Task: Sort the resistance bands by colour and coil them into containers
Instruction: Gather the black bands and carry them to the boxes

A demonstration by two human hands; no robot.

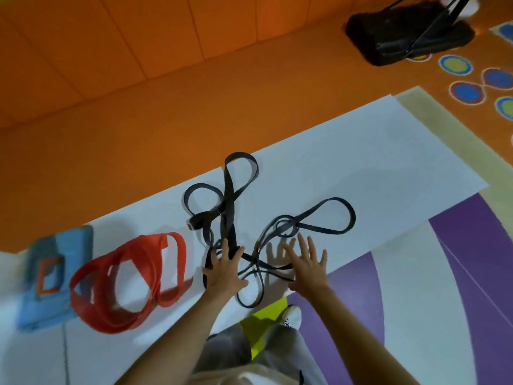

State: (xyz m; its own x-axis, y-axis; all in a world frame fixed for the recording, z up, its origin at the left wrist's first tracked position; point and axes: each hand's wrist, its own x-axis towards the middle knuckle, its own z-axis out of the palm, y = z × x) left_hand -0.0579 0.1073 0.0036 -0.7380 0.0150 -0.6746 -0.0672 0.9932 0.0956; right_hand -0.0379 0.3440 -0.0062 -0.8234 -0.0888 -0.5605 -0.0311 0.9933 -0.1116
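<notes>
- Head view, black bands (229, 207): tangled at frame centre on the white sheet (361, 162), with loops running toward upper centre and upper right.
- Your left hand (224, 269): nearer the tangle, fingers spread flat on the wide strand, gripping nothing.
- Your right hand (306, 263): splayed and empty beside the thin loops; contact unclear.
- Red bands (150, 279): lower left, apart from the tangle.
- Blue container (27, 301): far left edge, beyond the red bands.
- Room for moving: the sheet toward upper right.

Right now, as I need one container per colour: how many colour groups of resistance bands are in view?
2. Red bands heaped left, by the blue pouch; black bands tangled centre, under the left hand. More may be hidden.
</notes>
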